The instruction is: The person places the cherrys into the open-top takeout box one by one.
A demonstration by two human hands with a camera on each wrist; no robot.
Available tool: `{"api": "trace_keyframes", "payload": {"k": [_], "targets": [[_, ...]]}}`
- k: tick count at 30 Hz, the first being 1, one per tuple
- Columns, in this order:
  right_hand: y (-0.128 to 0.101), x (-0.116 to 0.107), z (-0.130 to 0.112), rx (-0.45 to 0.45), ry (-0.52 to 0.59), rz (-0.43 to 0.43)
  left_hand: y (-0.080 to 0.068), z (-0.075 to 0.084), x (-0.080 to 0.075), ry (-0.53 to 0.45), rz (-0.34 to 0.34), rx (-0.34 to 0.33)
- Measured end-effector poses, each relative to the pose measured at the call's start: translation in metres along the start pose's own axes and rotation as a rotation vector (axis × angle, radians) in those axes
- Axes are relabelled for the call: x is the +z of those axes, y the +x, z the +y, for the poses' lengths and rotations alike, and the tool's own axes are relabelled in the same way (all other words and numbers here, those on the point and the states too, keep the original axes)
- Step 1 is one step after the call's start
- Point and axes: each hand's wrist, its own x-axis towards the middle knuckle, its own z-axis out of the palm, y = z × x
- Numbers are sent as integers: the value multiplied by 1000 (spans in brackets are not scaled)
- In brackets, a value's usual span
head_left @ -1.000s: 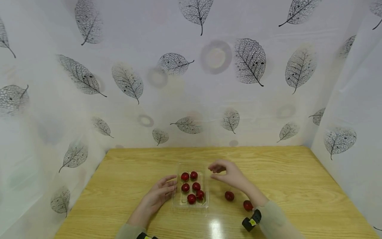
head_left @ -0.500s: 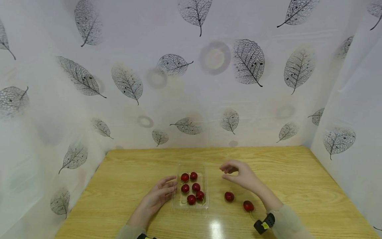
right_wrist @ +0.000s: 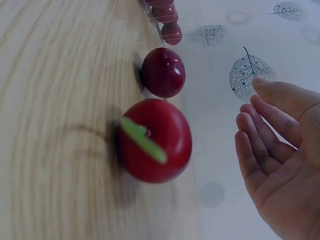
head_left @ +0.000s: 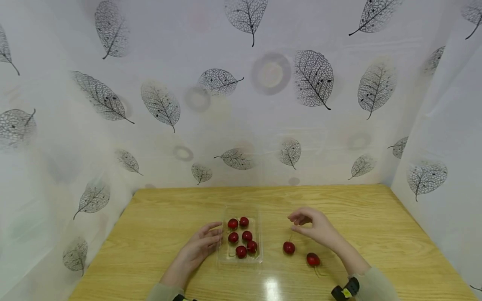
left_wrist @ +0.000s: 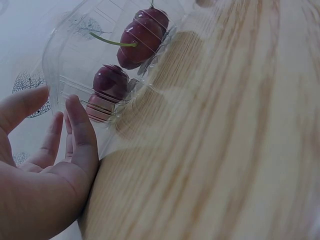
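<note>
While the left hand (head_left: 199, 247) lies flat on the wooden table (head_left: 158, 217) with its fingers straight and its fingertips touching the left wall of a clear plastic tray (head_left: 257, 228), the right hand (head_left: 315, 225) hovers above the tabletop, holding nothing, with its fingers loosely bent and its thumb near the forefinger. Six red cherries (head_left: 247, 235) lie inside the tray, just beyond the left fingertips. Two more cherries rest on the bare wood near the right hand: one cherry (head_left: 288, 247) just below and to the left of its fingertips, and the other cherry (head_left: 313, 259) beside the right forearm, closer to the person. From the right wrist, that nearer cherry (right_wrist: 156, 141) shows a green stem, with the open palm (right_wrist: 280, 165) apart from it.
</note>
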Motion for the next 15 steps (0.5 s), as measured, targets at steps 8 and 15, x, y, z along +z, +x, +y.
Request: {"api": "trace_keyframes", "payload": {"k": [8,15], "targets": [[-15,-5,9,19,-3,8,-1,0,0,0,-7,-1],[-28,-11,16,15,1,-20,-1,1,0,-1,0,-3]]}}
